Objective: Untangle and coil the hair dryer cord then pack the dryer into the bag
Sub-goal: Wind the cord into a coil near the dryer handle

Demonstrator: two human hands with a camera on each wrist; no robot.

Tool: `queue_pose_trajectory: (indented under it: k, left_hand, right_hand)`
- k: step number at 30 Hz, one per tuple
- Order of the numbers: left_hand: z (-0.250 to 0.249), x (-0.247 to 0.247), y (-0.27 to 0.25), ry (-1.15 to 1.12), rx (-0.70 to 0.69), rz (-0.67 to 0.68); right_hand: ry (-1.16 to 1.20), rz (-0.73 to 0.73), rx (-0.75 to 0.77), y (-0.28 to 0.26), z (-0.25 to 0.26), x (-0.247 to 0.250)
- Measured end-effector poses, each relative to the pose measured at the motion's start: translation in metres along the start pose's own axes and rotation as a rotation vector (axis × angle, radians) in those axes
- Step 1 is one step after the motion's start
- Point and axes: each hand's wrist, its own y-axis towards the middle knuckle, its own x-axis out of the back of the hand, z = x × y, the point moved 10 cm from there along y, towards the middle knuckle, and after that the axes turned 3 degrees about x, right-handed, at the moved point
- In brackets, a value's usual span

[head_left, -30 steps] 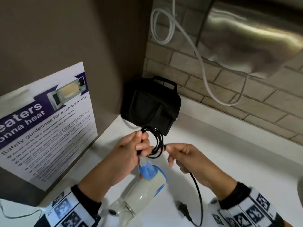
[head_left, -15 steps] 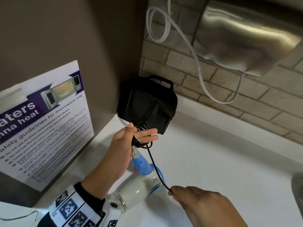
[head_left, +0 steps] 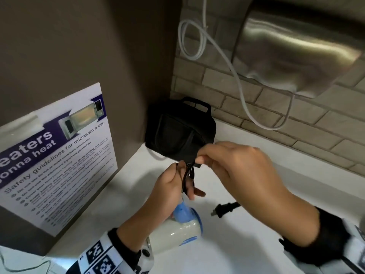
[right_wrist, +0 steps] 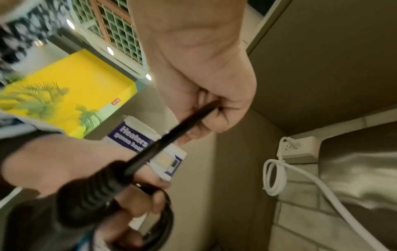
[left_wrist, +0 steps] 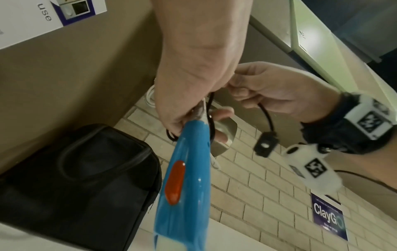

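The cream and blue hair dryer (head_left: 177,232) hangs above the white counter, its blue handle (left_wrist: 182,178) pointing up into my left hand (head_left: 173,186). That hand grips the handle's top together with the coiled loops of the black cord (head_left: 187,175). My right hand (head_left: 233,165) is just to the right, pinching the cord's last stretch (right_wrist: 178,130) over the coil. The black plug (head_left: 225,209) dangles below the right hand. The black bag (head_left: 177,129) stands upright in the corner behind both hands, apparently closed.
A microwave safety poster (head_left: 53,155) leans on the brown wall at left. A steel hand dryer (head_left: 296,54) hangs on the brick wall at right, with a white cable (head_left: 235,76) looping beside it. The white counter (head_left: 246,244) runs beneath.
My right hand came up from low on the counter to the coil at the left hand, drawing up the cord's slack. The plug now hangs in the air.
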Motion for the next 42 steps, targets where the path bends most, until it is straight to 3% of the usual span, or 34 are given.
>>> queue_pose_trajectory:
  k: [4, 11, 20, 31, 33, 37, 39, 42]
  left_hand:
    - [0.004, 0.001, -0.003, -0.018, 0.018, 0.013]
    - [0.006, -0.009, -0.011, -0.031, 0.010, 0.207]
    - [0.009, -0.010, -0.008, -0.183, 0.092, 0.364]
    - [0.007, -0.006, -0.008, -0.212, 0.111, 0.463]
    - [0.007, -0.009, -0.009, -0.211, 0.105, 0.475]
    - [0.006, -0.011, -0.008, -0.232, 0.103, 0.466]
    - [0.006, -0.012, -0.008, -0.251, 0.113, 0.471]
    - [0.007, -0.014, -0.010, -0.267, 0.125, 0.488]
  right_hand:
    - [-0.007, 0.055, -0.026, 0.022, -0.023, -0.019]
    - [0.081, 0.184, -0.114, 0.030, -0.068, -0.076]
    - [0.108, 0.407, -0.186, -0.010, -0.093, -0.153]
    - [-0.138, 0.512, -0.278, -0.053, -0.145, -0.171]
    - [0.086, 0.407, -0.420, -0.050, -0.156, -0.166]
    - [1.005, 0.239, -0.752, -0.047, -0.144, -0.168]
    - [1.354, 0.223, -0.794, -0.039, -0.120, -0.171]
    - [1.519, 0.220, -0.784, -0.028, -0.101, -0.174]
